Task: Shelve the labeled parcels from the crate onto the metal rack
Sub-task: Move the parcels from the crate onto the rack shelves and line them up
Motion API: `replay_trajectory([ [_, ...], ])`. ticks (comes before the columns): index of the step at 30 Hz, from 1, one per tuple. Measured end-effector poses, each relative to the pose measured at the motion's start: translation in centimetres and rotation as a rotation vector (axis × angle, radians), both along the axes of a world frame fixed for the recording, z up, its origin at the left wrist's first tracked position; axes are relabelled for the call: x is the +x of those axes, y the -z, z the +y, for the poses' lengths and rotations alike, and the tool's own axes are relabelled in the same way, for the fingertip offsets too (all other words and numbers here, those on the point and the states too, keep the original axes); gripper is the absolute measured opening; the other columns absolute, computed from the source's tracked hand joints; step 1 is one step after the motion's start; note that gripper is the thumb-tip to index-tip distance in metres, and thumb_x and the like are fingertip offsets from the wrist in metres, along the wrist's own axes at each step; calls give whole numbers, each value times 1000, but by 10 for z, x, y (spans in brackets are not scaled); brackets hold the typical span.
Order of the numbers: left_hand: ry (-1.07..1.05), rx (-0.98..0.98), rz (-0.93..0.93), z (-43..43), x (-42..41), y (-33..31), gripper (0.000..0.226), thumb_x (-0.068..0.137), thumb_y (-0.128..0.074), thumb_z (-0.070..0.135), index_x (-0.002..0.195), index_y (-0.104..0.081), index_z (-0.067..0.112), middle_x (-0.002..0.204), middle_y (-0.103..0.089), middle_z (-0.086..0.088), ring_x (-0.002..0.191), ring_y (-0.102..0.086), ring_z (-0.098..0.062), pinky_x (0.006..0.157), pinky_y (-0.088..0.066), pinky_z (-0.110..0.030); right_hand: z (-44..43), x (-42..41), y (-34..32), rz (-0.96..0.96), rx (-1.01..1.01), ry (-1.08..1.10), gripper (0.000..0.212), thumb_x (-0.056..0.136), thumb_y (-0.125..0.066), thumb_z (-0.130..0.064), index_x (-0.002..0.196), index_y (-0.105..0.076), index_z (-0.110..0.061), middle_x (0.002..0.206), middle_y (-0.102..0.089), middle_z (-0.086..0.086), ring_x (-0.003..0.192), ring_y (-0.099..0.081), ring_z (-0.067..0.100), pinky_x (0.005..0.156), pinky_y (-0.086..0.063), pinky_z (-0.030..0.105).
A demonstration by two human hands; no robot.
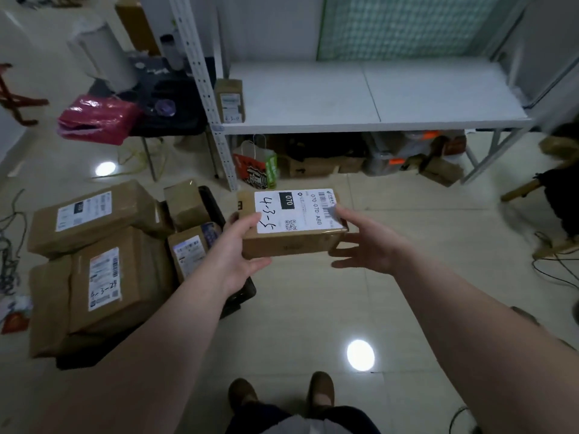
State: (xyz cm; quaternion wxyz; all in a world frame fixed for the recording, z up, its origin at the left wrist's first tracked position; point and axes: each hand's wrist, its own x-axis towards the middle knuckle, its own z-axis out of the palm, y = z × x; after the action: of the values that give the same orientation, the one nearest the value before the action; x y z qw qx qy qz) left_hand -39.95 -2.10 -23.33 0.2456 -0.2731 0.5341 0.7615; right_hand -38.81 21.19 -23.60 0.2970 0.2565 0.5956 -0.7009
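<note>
the box is brown cardboard, held flat in the air in front of the rack, long side going left to right. its white label faces up, with "4-3-5" written by hand. the left hand grips its left end, thumb on top. the right hand touches the right end, thumb on the label, fingers spread apart. one small box stands on the white shelf. left of the rack, the black crate holds five more brown boxes.

black crate mostly hidden under parcels, small shelved parcel label unreadable, boxes under rack shelf blurred
</note>
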Motion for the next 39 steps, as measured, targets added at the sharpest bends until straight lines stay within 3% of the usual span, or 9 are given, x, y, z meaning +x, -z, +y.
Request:
replay_trajectory([
  [5, 294, -91, 40, 35, 9, -5, 64, 84, -66, 23, 137, -34, 39, 124, -61, -2, 113, -57, -24, 86, -50, -48, 22, 6, -11, 57, -39, 211, 31, 81, -75, -40, 101, -70, -17, 112, -63, 9, 89, -66, 26, 80, -60, 41],
  [10, 485, -191, 40, 52, 12, -7, 80, 62, -79, 30, 130, -37, 36, 122, -64, -5, 114, -58, -29, 82, -52, -44, 54, 12, -17, 83, 9, 196, 28, 82, -74, -39, 99, -71, -17, 106, -64, 7, 88, -66, 27, 76, -59, 38],
  [16, 469, -153, 72, 81, 4, -13, 79, 58, -81, 34, 127, -44, 32, 128, -59, -12, 117, -56, -33, 88, -52, -49, 78, 7, -36, 130, 31, 252, 19, 86, -70, -36, 92, -66, -19, 92, -61, 2, 92, -63, 29, 83, -58, 42],
  [19, 463, -164, 91, 93, 4, -18, 83, 58, -84, 32, 130, -42, 31, 127, -59, -12, 115, -56, -31, 84, -53, -46, 88, 4, -41, 135, 38, 257, 20, 86, -69, -38, 90, -65, -19, 91, -61, 2, 93, -63, 29, 87, -56, 43],
  [25, 430, -280, 187, 110, 3, -22, 63, 74, -79, 22, 121, -40, 37, 121, -57, -4, 114, -54, -27, 89, -52, -44, 99, -7, -47, 180, 81, 226, 23, 86, -70, -38, 93, -65, -17, 86, -66, 3, 81, -67, 21, 87, -57, 41],
  [31, 350, -308, 225, 108, -19, -27, 64, 78, -76, 21, 127, -37, 36, 120, -52, 1, 109, -51, -22, 93, -49, -44, 90, -34, -47, 217, 70, 243, 18, 86, -70, -37, 92, -66, -21, 90, -68, 1, 89, -66, 22, 93, -55, 41],
  [36, 436, -295, 145, 94, -47, -18, 69, 78, -76, 24, 133, -38, 37, 126, -51, 1, 116, -46, -24, 94, -46, -43, 80, -68, -36, 204, 116, 200, 53, 80, -75, -45, 121, -63, -15, 93, -73, 0, 90, -70, 21, 84, -57, 37],
  [39, 422, -263, 82, 87, -71, -7, 67, 79, -75, 24, 136, -42, 34, 130, -52, 1, 119, -47, -26, 86, -47, -41, 77, -97, -26, 191, 115, 183, 78, 74, -79, -47, 139, -50, -15, 94, -73, -1, 92, -70, 20, 79, -58, 36],
])
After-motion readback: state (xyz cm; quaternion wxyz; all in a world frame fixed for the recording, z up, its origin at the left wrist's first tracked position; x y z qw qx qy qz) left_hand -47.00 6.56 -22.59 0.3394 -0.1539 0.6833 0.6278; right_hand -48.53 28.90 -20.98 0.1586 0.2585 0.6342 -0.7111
